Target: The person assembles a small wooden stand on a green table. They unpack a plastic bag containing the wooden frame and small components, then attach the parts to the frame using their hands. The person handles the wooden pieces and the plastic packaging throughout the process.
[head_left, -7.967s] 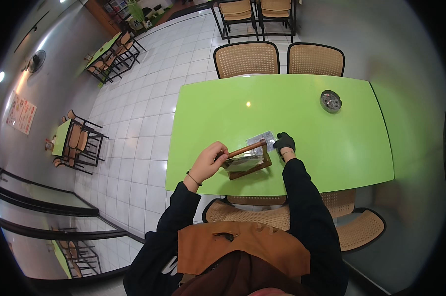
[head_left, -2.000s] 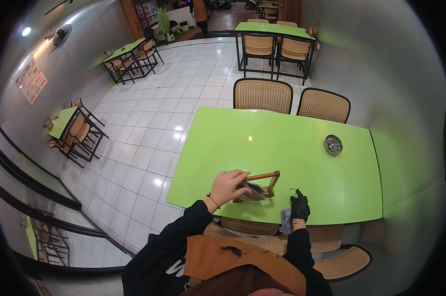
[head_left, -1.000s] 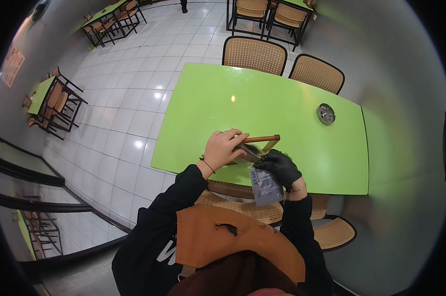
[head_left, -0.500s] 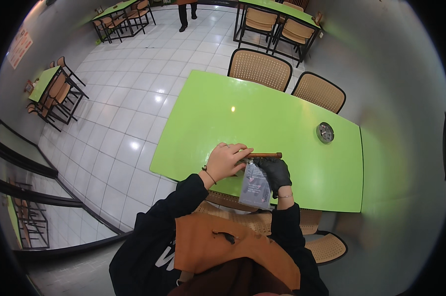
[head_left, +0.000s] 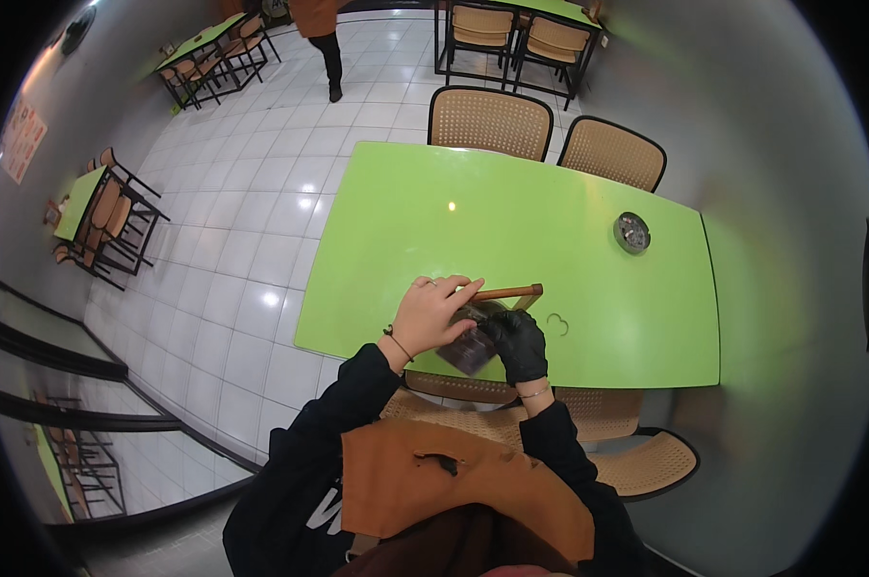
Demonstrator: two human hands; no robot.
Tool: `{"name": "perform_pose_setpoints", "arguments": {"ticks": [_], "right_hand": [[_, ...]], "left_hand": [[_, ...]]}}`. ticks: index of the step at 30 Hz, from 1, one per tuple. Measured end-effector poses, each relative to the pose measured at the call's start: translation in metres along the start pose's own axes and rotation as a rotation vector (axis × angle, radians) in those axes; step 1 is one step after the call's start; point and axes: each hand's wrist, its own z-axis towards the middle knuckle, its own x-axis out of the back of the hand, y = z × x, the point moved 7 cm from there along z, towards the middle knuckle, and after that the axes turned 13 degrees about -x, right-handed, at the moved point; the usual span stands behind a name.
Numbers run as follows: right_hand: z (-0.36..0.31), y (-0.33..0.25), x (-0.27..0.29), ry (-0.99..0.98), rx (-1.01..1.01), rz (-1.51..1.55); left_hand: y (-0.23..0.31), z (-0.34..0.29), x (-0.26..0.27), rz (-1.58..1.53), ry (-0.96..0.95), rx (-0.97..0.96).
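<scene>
My bare left hand [head_left: 430, 319] is curled around the left part of a small brown wooden frame [head_left: 513, 292], just above the green table [head_left: 473, 231]. The frame's squared right end sticks out past my fingers. A dark, see-through printed sheet or packet [head_left: 468, 356] hangs tilted below it, smeared by motion. My right hand [head_left: 518, 346], in a black glove, is closed with its fingertips at the upper right edge of this sheet; the exact grip is partly hidden. To the right of the glove, a thin looped line [head_left: 557, 324] shows on the tabletop.
A round ashtray [head_left: 632, 233] stands toward the table's right end. Woven-back chairs [head_left: 490, 122] line the far side, and more seats [head_left: 598, 413] stand at the near edge. Another person [head_left: 328, 58] is on the tiled floor beyond, near other green tables.
The sheet has swung left and tilted under my left hand, and the wooden frame has turned, showing its corner. My gloved hand has shifted slightly. The looped line has come into view.
</scene>
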Motion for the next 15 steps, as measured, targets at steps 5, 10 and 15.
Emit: {"name": "perform_pose_setpoints", "arguments": {"ticks": [5,10,15], "right_hand": [[-0.021,0.032,-0.003,0.174,-0.062,0.35],[-0.038,0.075,-0.01,0.202,-0.345,0.448],[-0.021,0.087,-0.038,0.104,-0.246,0.538]], "left_hand": [[0.001,0.003,0.002,0.028,-0.038,0.016],[0.0,0.004,0.003,0.001,0.024,0.001],[0.001,0.006,0.007,-0.041,0.044,0.018]]}}
